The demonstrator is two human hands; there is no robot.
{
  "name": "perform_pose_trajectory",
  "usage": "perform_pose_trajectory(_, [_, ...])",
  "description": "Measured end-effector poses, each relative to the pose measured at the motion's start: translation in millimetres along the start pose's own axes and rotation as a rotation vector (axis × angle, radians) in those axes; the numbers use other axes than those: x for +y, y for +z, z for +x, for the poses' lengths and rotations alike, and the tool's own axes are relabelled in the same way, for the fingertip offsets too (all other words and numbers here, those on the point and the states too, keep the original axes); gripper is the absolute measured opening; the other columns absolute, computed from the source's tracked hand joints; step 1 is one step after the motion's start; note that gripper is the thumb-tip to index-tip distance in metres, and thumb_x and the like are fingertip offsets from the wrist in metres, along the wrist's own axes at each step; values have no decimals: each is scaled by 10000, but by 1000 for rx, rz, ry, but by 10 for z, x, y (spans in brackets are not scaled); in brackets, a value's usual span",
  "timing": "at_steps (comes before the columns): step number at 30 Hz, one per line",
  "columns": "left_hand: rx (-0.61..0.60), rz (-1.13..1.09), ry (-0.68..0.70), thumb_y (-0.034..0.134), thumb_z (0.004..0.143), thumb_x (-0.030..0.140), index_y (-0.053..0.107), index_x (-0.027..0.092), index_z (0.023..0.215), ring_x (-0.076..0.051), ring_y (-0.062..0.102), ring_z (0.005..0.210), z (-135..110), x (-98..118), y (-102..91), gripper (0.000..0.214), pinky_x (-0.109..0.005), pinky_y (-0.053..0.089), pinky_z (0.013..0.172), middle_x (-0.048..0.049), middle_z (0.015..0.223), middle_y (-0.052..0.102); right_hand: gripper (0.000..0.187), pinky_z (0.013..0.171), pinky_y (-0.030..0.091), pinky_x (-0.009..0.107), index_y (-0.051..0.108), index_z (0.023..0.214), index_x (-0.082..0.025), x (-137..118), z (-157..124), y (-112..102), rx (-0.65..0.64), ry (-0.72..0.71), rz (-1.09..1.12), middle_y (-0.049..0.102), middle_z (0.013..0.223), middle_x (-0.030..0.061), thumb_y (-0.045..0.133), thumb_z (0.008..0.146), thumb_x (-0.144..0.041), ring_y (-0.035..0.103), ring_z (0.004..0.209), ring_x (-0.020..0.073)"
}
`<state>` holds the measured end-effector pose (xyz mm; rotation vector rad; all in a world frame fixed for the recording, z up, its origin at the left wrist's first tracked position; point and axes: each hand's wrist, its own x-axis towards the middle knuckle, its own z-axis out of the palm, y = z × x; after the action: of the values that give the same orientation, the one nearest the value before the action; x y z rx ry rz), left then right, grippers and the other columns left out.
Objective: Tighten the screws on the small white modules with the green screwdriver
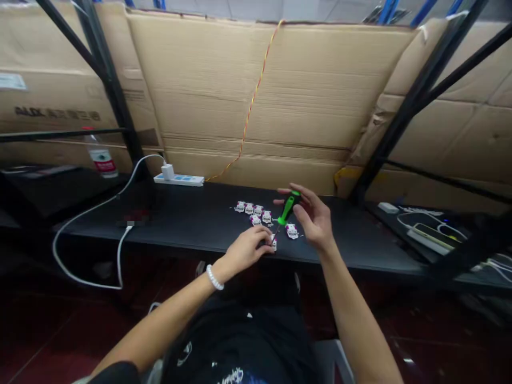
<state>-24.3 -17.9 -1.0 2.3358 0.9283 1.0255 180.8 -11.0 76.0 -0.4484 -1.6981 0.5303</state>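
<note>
My right hand [314,216] is closed around a screwdriver [287,209] with a green and black handle, its tip pointing down and left. My left hand [250,248] is curled over a small white and pink part [273,244] at the front edge of the black table [192,224], right where the tip of the screwdriver meets it. Several more small white and pink parts [256,210] lie in a loose cluster just behind the hands. One further part [292,231] sits under my right hand.
A white power strip [178,179] with a plugged charger lies at the back left, its white cable [80,224] looping off the table. A plastic bottle [102,157] stands at the far left. Cardboard sheets [280,96] wall the back. Cables and devices [428,232] lie at right.
</note>
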Motion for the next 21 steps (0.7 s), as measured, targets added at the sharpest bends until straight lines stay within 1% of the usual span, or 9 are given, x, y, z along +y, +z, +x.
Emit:
perform_pose_trajectory(3, [-5,6,20,791,946,237,730,195,905,-224,705,1108,2,-9,3,85,-356,545,1057,-63,1187,733,403,785,682,365,695,1354,-288,5,14,-33,36,19,-33,752,1119,61,761,969,-389,771,872,195])
perform_pose_trajectory(5, [-11,4,33,787,946,224,732,196,913,-225,703,1124,2,-12,8,70,-353,541,1072,-65,1187,730,404,779,655,336,744,1286,-297,37,30,-41,83,-29,-128,711,1067,33,846,897,-345,724,859,173])
perform_pose_trajectory(7, [-13,8,36,777,952,226,734,197,925,-227,699,1140,3,-12,12,59,-355,538,1082,-69,1204,724,420,786,633,337,770,1259,-301,75,40,-32,127,-86,-230,681,1042,26,886,855,-316,675,856,170])
perform_pose_trajectory(9, [-16,16,33,768,959,235,732,201,940,-230,698,1130,3,-10,7,54,-363,543,1075,-72,1208,720,426,792,628,347,774,1266,-296,100,39,-8,160,-117,-289,684,1049,36,885,855,-316,664,870,180])
perform_pose_trajectory(12, [-29,12,35,773,949,226,728,206,990,-241,698,1132,6,-15,-32,64,-381,546,1079,-77,1205,719,418,831,653,363,746,1315,-298,110,21,32,159,-89,-233,726,1126,54,836,908,-326,730,922,194])
perform_pose_trajectory(15, [-78,-33,60,743,942,152,739,206,1038,-246,687,1191,12,-29,-92,111,-391,530,1121,-93,1260,710,440,842,683,370,710,1362,-309,115,-5,44,119,-17,-114,776,1177,50,812,934,-327,791,929,197])
perform_pose_trajectory(18, [-96,-79,57,687,940,81,750,196,1016,-238,691,1188,20,-43,-125,152,-389,537,1114,-96,1251,717,474,838,701,366,712,1371,-294,129,-22,31,112,9,-91,793,1159,51,834,915,-341,800,913,194])
perform_pose_trajectory(21, [-76,-91,37,692,937,91,761,192,976,-236,701,1156,31,-51,-113,129,-394,551,1099,-94,1230,727,484,863,709,372,720,1374,-280,126,-19,32,104,2,-104,793,1160,63,838,912,-359,801,925,198])
